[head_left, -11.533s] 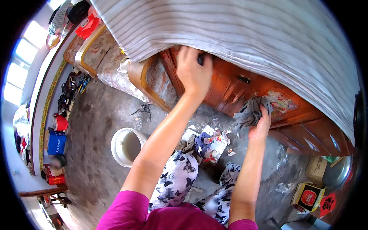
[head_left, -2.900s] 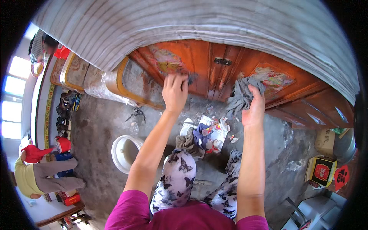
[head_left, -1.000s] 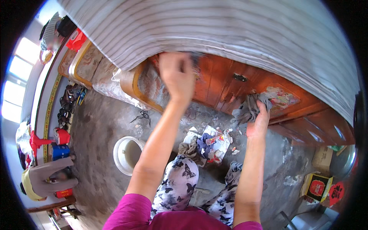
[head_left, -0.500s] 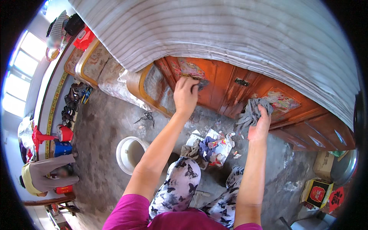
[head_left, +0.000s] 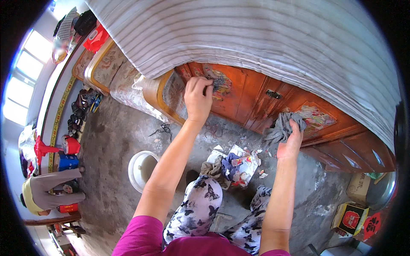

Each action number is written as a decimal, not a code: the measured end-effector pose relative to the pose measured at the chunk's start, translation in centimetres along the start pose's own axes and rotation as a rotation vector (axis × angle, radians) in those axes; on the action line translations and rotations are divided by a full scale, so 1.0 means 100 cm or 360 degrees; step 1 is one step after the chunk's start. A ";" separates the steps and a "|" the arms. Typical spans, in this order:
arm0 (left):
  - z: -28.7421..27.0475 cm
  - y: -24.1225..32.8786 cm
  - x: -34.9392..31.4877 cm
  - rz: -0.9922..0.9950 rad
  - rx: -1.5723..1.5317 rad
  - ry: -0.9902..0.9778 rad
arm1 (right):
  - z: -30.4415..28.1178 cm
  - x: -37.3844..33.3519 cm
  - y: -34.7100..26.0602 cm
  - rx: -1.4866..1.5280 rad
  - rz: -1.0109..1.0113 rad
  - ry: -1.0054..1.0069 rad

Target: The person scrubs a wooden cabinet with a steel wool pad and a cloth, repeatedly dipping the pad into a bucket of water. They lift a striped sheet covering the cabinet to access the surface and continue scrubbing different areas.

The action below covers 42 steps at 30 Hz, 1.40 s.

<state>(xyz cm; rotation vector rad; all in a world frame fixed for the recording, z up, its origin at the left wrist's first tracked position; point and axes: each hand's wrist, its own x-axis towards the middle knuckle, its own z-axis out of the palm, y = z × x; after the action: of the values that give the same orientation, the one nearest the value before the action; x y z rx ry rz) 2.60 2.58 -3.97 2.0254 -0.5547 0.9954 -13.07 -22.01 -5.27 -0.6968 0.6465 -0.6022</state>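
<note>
Bucket (head_left: 143, 170) on floor, rags (head_left: 232, 165) between knees, cabinet (head_left: 256, 100) ahead

Left hand (head_left: 197, 97) on painted cabinet door (head_left: 222, 91)

Home bedroom: painted wooden cabinet (head_left: 256, 96), shoes (head_left: 81, 115)

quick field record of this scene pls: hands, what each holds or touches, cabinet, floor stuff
left hand: fingers curled, pressed against the painted panel of the cabinet door; what it grips is hidden
right hand: clutching a grey rag against the cabinet's lower edge
cabinet: orange-red wood, painted panels, dark metal latch
cover: striped cloth draped over the top
floor: white bucket, crumpled cloths and paper by the knees
</note>
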 end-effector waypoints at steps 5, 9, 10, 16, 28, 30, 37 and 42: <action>0.002 0.027 0.038 -0.0529 -0.0134 0.0456 | -0.003 0.001 0.002 -0.0032 -0.0035 -0.0012; 0.007 0.016 0.009 0.0029 -0.0040 0.0177 | -0.002 0.003 0.006 -0.0064 -0.0097 0.0024; 0.004 0.017 0.011 0.0030 -0.0024 0.0075 | -0.002 0.003 0.005 -0.0058 -0.0090 0.0020; -0.003 0.026 0.044 0.0016 -0.0064 0.0325 | 0.002 -0.005 -0.003 -0.0072 -0.0016 0.0008; -0.001 0.033 0.037 0.0348 0.0049 0.0098 | -0.014 0.006 0.001 -0.0052 0.0018 -0.0005; 0.001 0.020 0.019 0.0401 0.0110 -0.0003 | -0.004 0.004 0.001 -0.0008 0.0040 0.0021; -0.024 0.004 -0.022 0.0082 0.0198 -0.0436 | -0.015 0.012 0.006 0.0023 0.0067 -0.0096; -0.020 0.030 0.017 0.0283 0.0324 -0.0140 | -0.013 0.009 -0.001 0.0016 0.0037 -0.0073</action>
<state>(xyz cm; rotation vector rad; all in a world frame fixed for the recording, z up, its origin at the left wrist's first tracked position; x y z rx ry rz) 0.73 2.37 -0.51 2.2381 -0.7157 1.1103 -13.45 -23.18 -6.27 -0.6908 0.6079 -0.5660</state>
